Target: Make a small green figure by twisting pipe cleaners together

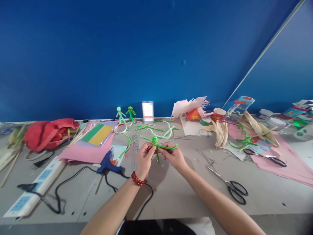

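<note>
Between my two hands is a bright green pipe-cleaner figure (155, 140) with a coiled round head and long thin limbs sticking out. My left hand (144, 157), with a red bead bracelet at its wrist, pinches it from the left. The fingers of my right hand (173, 156) close on it from the right, just under a long green arm. Fingertips hide part of its body. Beyond my hands lie loose green and pale green pipe cleaners (168, 134). Two finished-looking pipe-cleaner figures, one pale (120, 115) and one darker green (130, 114), stand by the wall.
A blue glue gun (109, 164) and its black cord lie left, near a white power strip (36, 186). A metal ruler (135, 150) is beside my left hand. Right are scissors (236, 191), a second pair (265, 156), dried husks (220, 133) and a tipped red cup (195, 114).
</note>
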### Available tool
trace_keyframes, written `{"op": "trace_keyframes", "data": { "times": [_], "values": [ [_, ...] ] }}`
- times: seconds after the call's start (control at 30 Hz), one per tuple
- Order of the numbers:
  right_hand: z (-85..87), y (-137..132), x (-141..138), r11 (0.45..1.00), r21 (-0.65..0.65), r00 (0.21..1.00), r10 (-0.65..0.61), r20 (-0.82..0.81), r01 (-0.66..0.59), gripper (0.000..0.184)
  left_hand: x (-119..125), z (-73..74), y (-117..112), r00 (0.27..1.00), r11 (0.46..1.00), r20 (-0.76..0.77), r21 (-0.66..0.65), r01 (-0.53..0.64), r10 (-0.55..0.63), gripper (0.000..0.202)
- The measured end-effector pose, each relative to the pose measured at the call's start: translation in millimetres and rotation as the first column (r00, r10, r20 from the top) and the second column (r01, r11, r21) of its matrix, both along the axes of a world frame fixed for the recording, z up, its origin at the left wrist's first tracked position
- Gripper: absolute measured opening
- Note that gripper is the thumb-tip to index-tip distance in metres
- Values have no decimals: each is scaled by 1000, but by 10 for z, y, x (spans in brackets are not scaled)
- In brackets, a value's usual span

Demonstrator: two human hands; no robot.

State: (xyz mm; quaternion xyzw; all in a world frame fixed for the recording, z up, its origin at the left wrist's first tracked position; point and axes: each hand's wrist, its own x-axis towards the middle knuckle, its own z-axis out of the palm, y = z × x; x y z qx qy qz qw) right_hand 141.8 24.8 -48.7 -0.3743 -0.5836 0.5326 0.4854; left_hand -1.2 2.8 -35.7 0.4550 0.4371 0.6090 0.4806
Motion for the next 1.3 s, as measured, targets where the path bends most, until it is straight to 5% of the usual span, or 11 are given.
{"op": "trace_keyframes", "data": {
  "times": [0.17,0.37,0.53,0.63,0.73,0.8,0.9,1.03,1.13,1.3],
  "values": [
    [28,-38,-31,988,-152,999,7,41,-1,24,-65,53,-12,946,993,-303,76,-95,113,17],
    [122,-131,-28,895,-439,968,-33,-248,-82,30,-78,97,-16,918,994,-386,96,-60,93,16],
    [120,-365,-54,852,-516,948,-85,-306,-90,32,-84,47,-8,881,987,-458,156,-49,116,14],
    [92,-489,-32,927,-370,991,-97,-91,57,29,-83,40,-13,842,976,-519,213,-35,144,13],
    [155,-531,84,980,114,916,-192,354,162,19,-79,60,-30,791,968,-596,249,19,138,15],
    [276,-509,187,911,406,758,-319,569,79,19,-74,73,-42,750,962,-647,268,52,140,15],
    [540,-405,313,774,613,590,-424,687,-158,25,-63,73,-51,698,951,-699,295,88,153,13],
    [908,-147,368,611,589,506,-330,797,-530,24,-41,59,-57,660,926,-737,337,169,147,14],
    [1125,111,349,568,515,459,-253,851,-642,23,-32,82,-68,640,905,-761,341,254,107,16],
    [1356,517,303,540,410,499,22,866,-735,13,-67,146,-77,606,881,-796,289,373,4,17]
  ]
}}
